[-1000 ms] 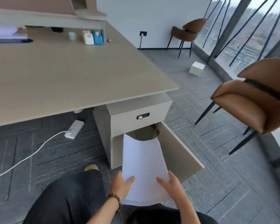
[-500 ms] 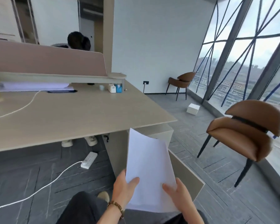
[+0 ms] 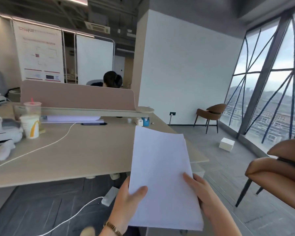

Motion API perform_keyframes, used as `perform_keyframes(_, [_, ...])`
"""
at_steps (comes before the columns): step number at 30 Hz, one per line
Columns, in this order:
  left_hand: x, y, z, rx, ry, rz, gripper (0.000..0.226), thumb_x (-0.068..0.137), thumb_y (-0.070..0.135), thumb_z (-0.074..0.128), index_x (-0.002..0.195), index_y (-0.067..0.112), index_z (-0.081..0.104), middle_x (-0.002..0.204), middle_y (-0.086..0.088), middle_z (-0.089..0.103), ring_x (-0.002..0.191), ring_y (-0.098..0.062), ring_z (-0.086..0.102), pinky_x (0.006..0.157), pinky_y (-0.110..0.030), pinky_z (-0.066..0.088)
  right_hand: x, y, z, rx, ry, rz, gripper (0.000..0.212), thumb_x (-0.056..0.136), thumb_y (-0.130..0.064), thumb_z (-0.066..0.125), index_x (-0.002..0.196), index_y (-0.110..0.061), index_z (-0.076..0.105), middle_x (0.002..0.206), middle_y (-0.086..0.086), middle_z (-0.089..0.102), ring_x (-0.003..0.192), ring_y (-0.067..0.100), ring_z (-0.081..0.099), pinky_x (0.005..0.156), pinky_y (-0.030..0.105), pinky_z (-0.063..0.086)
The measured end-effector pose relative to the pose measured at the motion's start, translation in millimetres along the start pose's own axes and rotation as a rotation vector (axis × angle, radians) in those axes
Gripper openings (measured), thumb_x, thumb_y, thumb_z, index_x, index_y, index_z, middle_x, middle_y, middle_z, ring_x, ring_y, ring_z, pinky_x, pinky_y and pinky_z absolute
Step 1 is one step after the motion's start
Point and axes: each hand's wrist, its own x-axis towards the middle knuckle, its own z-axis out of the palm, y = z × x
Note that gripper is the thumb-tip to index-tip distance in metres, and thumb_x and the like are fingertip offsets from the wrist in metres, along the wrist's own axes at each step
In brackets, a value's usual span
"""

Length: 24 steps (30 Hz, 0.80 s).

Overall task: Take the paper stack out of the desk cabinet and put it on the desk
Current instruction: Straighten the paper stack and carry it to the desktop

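A white paper stack (image 3: 162, 169) is held up in front of me, tilted away, its far end over the near right part of the beige desk (image 3: 85, 150). My left hand (image 3: 126, 200) grips its lower left edge with the thumb on top. My right hand (image 3: 204, 196) grips its lower right edge. The desk cabinet (image 3: 197, 170) is almost wholly hidden behind the paper; only a sliver of its top shows under the desk's right corner.
On the desk stand paper cups (image 3: 31, 126), a white device (image 3: 0, 132), a white cable (image 3: 46, 145), a phone (image 3: 94, 123) and small boxes (image 3: 142, 121) by a pink divider (image 3: 77, 96). A brown chair (image 3: 278, 171) is close at right. A power strip (image 3: 110, 195) lies on the floor.
Both hands have lifted the paper stack out of the open cabinet up to desk height. My view has risen from the floor and cabinet to the desk top and the room beyond.
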Motion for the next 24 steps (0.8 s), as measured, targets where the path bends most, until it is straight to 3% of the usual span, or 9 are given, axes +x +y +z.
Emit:
perform_keyframes(3, [35, -1, -2, 0.017, 0.018, 0.003, 0.049, 0.071, 0.027, 0.075, 0.118, 0.029, 0.062, 0.110, 0.008, 0.076, 0.099, -0.007, 0.072, 0.073, -0.021, 0.055, 49, -16, 13, 0.014, 0.037, -0.061, 0.026, 0.093, -0.026, 0.067, 0.115, -0.013, 0.063, 0.107, 0.009, 0.076, 0.093, 0.031, 0.074, 0.075, 0.041, 0.060])
perform_keyframes(5, [66, -9, -6, -0.011, 0.046, -0.029, 0.039, 0.083, 0.015, 0.074, 0.119, 0.026, 0.061, 0.108, 0.008, 0.076, 0.098, -0.008, 0.073, 0.075, -0.021, 0.055, 87, -18, 22, -0.004, 0.056, -0.120, 0.026, 0.092, -0.025, 0.069, 0.116, -0.015, 0.065, 0.102, 0.006, 0.078, 0.089, 0.029, 0.076, 0.081, 0.047, 0.061])
perform_keyframes(7, [97, -15, -13, -0.022, 0.084, -0.056, 0.036, 0.088, 0.010, 0.070, 0.120, 0.023, 0.061, 0.109, 0.006, 0.076, 0.098, -0.010, 0.073, 0.075, -0.023, 0.056, 119, -16, 33, 0.001, 0.038, -0.163, 0.015, 0.094, -0.022, 0.067, 0.108, -0.021, 0.067, 0.092, -0.001, 0.081, 0.080, 0.022, 0.078, 0.072, 0.041, 0.063])
perform_keyframes(9, [128, -19, -23, -0.008, 0.104, -0.059, 0.033, 0.090, 0.012, 0.067, 0.120, 0.024, 0.061, 0.113, 0.005, 0.075, 0.100, -0.010, 0.072, 0.076, -0.022, 0.056, 149, -15, 45, 0.027, 0.014, -0.195, 0.013, 0.095, -0.020, 0.065, 0.107, -0.021, 0.067, 0.093, 0.000, 0.081, 0.080, 0.022, 0.078, 0.068, 0.038, 0.062])
perform_keyframes(12, [162, -17, -38, -0.020, 0.119, -0.100, 0.027, 0.095, 0.018, 0.062, 0.120, 0.026, 0.062, 0.113, 0.009, 0.075, 0.099, -0.006, 0.072, 0.073, -0.019, 0.056, 185, -14, 61, 0.056, -0.024, -0.230, 0.017, 0.095, -0.019, 0.064, 0.112, -0.020, 0.067, 0.098, 0.001, 0.080, 0.085, 0.023, 0.077, 0.073, 0.041, 0.062])
perform_keyframes(15, [187, -4, -57, -0.038, 0.092, -0.184, 0.025, 0.096, 0.023, 0.059, 0.120, 0.021, 0.067, 0.112, 0.004, 0.076, 0.102, -0.014, 0.073, 0.086, -0.034, 0.056, 208, -13, 75, 0.099, -0.042, -0.235, 0.016, 0.095, -0.019, 0.064, 0.110, -0.022, 0.067, 0.097, -0.001, 0.080, 0.081, 0.019, 0.077, 0.066, 0.034, 0.062])
perform_keyframes(18, [213, 9, -75, -0.090, 0.057, -0.281, 0.031, 0.092, 0.025, 0.064, 0.120, 0.010, 0.069, 0.115, -0.009, 0.075, 0.108, -0.029, 0.071, 0.101, -0.051, 0.050, 224, -20, 85, 0.139, -0.095, -0.211, 0.019, 0.094, -0.019, 0.065, 0.114, -0.017, 0.066, 0.100, 0.005, 0.080, 0.084, 0.025, 0.077, 0.065, 0.038, 0.062])
perform_keyframes(21, [232, 20, -83, -0.123, 0.045, -0.312, 0.035, 0.092, 0.028, 0.064, 0.120, 0.008, 0.069, 0.117, -0.011, 0.074, 0.110, -0.030, 0.069, 0.098, -0.046, 0.051, 240, -31, 90, 0.130, -0.138, -0.215, 0.027, 0.093, -0.022, 0.067, 0.119, -0.015, 0.066, 0.108, 0.010, 0.078, 0.093, 0.033, 0.076, 0.080, 0.050, 0.061])
perform_keyframes(24, [248, 21, -83, -0.109, 0.045, -0.284, 0.034, 0.093, 0.025, 0.064, 0.122, 0.008, 0.067, 0.117, -0.011, 0.074, 0.108, -0.029, 0.071, 0.090, -0.043, 0.055, 252, -43, 95, 0.114, -0.175, -0.253, 0.027, 0.094, -0.020, 0.066, 0.120, -0.014, 0.064, 0.108, 0.009, 0.078, 0.092, 0.031, 0.076, 0.076, 0.045, 0.062])
